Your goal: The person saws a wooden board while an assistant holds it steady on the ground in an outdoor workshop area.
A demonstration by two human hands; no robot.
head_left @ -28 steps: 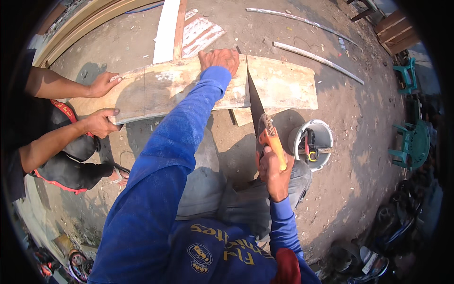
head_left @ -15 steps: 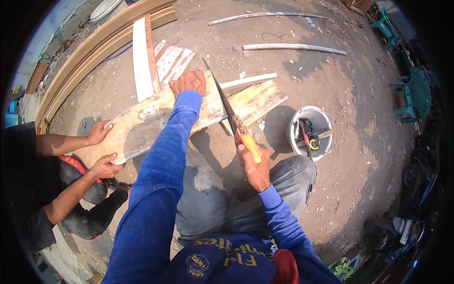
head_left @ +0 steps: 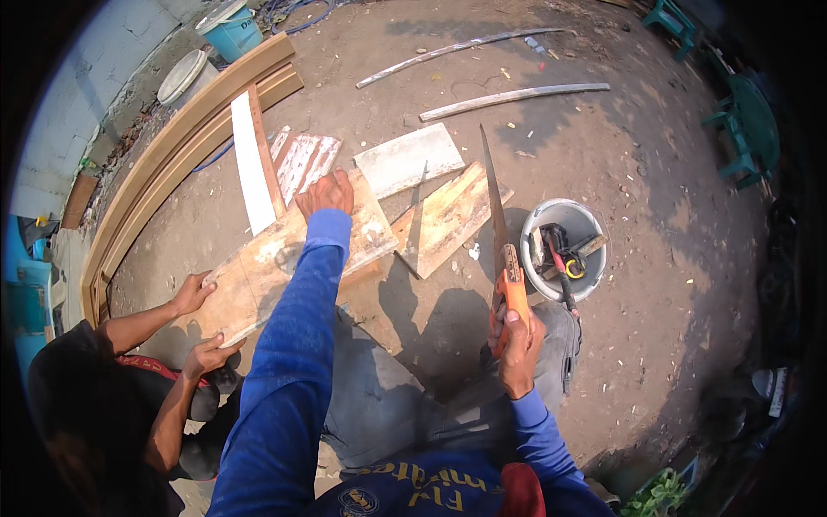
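Note:
My left hand presses its curled fingers on the far edge of a worn wooden board, near the board's right end. A person's two hands hold the board's left end. In my right hand is a handsaw by its orange handle, with its blade pointing away from me and clear of the board. Just beyond the board's right end lie a shorter wooden piece and a whitish board. A shadow of the blade falls across the shorter piece.
Right of the saw, a pail holds several tools and wood bits. Long curved planks, a white strip and a painted slatted piece lie at the left. Two thin poles lie on the dirt ahead; green chairs stand far right.
The handsaw has moved right, away from the board's end, and its blade stands apart. The whitish board now shows its broad face instead of a narrow edge. My left hand still grips the board.

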